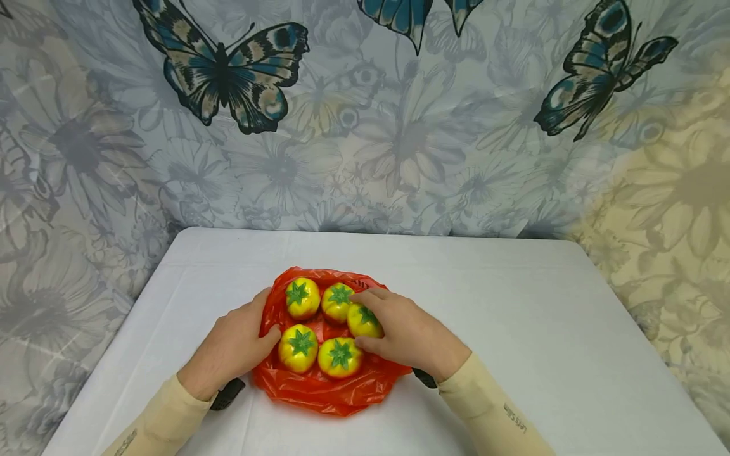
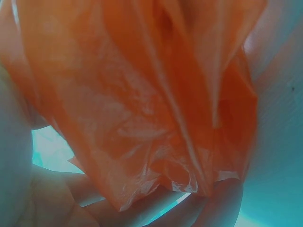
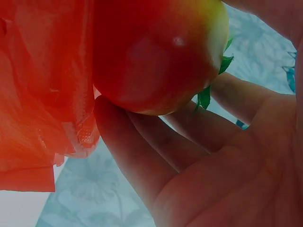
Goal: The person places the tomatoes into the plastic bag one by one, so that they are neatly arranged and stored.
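Several glossy tomatoes, yellow on top, redder below, with green star-shaped leaves, sit in an opened red plastic bag (image 1: 319, 396) in the head view. My right hand (image 1: 407, 326) holds the rightmost tomato (image 1: 364, 322), thumb on the near side and fingers on the far side. In the right wrist view this tomato (image 3: 158, 52) shows its red side against the curved fingers (image 3: 137, 146). My left hand (image 1: 242, 339) holds the bag's left edge, its thumb lying over the rim. Red film (image 2: 142, 104) fills much of the left wrist view and partly covers those fingers.
The bag lies on a table with a white cover (image 1: 502, 304). Behind and beside the table are walls with a flower pattern and large butterflies (image 1: 222, 69). Four-sided view aside, other tomatoes (image 1: 302, 297) sit close beside the held one.
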{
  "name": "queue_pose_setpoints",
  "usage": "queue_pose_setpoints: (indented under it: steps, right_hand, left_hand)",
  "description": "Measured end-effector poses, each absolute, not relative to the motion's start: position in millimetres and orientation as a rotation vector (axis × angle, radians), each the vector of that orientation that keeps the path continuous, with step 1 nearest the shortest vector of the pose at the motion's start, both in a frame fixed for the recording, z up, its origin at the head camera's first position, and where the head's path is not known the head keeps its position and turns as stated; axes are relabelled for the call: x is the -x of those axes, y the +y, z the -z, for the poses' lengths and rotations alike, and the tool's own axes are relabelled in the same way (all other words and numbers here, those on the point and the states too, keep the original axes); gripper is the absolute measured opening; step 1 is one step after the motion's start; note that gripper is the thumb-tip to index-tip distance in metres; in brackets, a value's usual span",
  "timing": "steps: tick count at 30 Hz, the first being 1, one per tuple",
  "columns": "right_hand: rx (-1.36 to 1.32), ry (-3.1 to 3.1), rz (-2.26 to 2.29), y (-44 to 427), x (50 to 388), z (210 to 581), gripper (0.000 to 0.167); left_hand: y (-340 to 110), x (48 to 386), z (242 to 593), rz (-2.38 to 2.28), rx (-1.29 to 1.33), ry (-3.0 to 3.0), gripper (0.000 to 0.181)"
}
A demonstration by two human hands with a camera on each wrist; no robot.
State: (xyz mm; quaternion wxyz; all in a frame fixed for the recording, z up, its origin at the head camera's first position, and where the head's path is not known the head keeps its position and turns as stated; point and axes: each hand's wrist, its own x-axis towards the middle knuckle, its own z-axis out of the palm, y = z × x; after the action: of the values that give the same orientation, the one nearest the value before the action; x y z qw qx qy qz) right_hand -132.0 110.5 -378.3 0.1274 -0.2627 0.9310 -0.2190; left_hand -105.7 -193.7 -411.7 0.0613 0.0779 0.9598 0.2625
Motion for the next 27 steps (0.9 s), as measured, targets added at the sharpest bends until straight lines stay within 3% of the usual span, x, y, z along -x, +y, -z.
queue_pose_setpoints:
  steps: [27]
  right_hand:
    - [0.729,2.694,0.546,110.8,137.4,389.2,0.057]
  left_hand:
    - [-193.4,107.2,412.4,-0.784,-0.254,2.916,0.072]
